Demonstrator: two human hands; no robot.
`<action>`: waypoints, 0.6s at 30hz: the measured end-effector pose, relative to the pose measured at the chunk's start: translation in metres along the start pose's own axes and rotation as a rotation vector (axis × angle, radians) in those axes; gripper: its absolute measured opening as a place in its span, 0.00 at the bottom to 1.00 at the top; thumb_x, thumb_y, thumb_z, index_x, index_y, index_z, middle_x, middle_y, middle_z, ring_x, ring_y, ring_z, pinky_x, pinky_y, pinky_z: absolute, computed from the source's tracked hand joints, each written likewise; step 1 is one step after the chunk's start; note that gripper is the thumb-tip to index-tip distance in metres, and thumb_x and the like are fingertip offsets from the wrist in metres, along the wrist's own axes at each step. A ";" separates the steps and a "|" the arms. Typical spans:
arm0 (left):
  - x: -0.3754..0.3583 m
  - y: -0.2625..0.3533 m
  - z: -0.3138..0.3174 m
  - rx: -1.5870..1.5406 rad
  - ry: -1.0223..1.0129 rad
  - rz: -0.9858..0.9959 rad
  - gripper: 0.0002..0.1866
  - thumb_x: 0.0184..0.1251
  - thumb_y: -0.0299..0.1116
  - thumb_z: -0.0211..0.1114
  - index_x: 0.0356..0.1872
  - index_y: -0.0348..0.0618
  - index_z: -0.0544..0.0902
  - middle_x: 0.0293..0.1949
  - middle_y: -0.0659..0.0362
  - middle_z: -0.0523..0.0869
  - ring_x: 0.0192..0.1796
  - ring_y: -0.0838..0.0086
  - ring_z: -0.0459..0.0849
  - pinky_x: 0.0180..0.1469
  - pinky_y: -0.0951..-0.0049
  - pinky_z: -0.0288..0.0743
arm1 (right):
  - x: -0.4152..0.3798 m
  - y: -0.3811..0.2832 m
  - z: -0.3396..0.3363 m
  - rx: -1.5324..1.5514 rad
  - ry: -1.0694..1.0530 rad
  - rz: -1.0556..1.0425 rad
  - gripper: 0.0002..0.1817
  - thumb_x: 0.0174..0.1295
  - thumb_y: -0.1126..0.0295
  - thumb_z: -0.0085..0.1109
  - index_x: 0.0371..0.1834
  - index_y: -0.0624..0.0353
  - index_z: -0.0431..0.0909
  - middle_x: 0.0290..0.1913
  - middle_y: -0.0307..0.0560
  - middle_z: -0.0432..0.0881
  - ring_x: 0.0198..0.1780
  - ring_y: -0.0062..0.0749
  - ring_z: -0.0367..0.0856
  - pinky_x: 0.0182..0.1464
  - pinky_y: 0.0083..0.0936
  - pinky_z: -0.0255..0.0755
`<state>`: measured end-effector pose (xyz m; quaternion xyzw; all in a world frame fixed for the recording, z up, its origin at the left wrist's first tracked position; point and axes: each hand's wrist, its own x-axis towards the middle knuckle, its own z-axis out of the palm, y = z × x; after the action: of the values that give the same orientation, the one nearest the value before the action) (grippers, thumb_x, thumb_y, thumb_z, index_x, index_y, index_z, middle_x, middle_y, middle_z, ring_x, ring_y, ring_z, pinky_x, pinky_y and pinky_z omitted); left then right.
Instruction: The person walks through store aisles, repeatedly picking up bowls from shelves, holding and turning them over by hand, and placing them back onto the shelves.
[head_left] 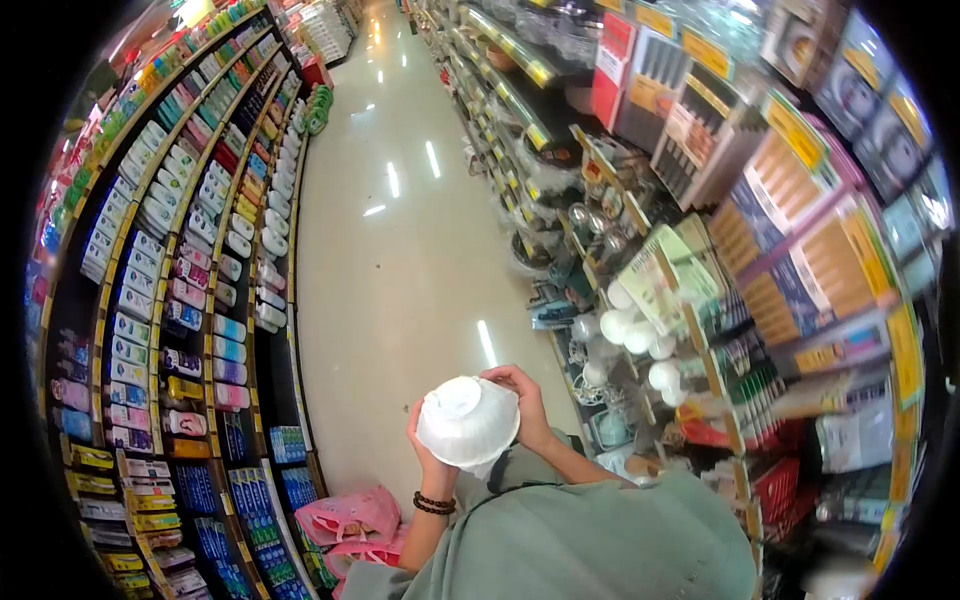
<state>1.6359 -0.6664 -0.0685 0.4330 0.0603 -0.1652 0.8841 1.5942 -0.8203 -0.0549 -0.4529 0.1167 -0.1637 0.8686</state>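
We note 2 hands: left hand (428, 452) and right hand (527, 405) clasp a white bowl (467, 420); it hides their palms.

The print on the shelf packages (150, 300) is too small to read

Bright, even store light from overhead — it glares in white streaks on the glossy floor (400, 260); a fisheye lens bends the shelves (190, 300) and leaves black corners. Distant goods go soft and smeared — the white bowl (467, 420) is nearly overexposed.
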 end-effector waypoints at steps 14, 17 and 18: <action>0.260 0.016 0.034 0.157 0.254 0.132 0.11 0.71 0.25 0.57 0.50 0.33 0.80 0.42 0.58 0.85 0.42 0.76 0.84 0.42 0.75 0.79 | 0.253 0.019 0.011 -0.717 -0.155 0.009 0.33 0.57 0.84 0.61 0.66 0.56 0.64 0.40 0.45 0.83 0.40 0.24 0.81 0.42 0.23 0.76; 0.332 0.034 0.051 0.323 0.222 0.100 0.09 0.67 0.24 0.63 0.45 0.33 0.82 0.38 0.60 0.85 0.37 0.80 0.81 0.37 0.77 0.76 | 0.325 0.030 0.017 -0.629 -0.056 0.054 0.33 0.63 0.80 0.59 0.71 0.58 0.59 0.41 0.47 0.82 0.40 0.23 0.81 0.35 0.22 0.78; 0.357 0.048 0.064 0.374 0.206 0.073 0.08 0.66 0.23 0.65 0.44 0.32 0.83 0.37 0.60 0.85 0.36 0.81 0.80 0.36 0.78 0.75 | 0.350 0.029 0.021 -0.635 -0.026 0.059 0.33 0.63 0.78 0.59 0.71 0.59 0.58 0.38 0.48 0.83 0.36 0.24 0.82 0.33 0.23 0.77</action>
<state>1.9849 -0.7746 -0.0819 0.6060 0.1030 -0.0963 0.7828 1.9282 -0.9251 -0.0859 -0.6999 0.1642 -0.0879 0.6895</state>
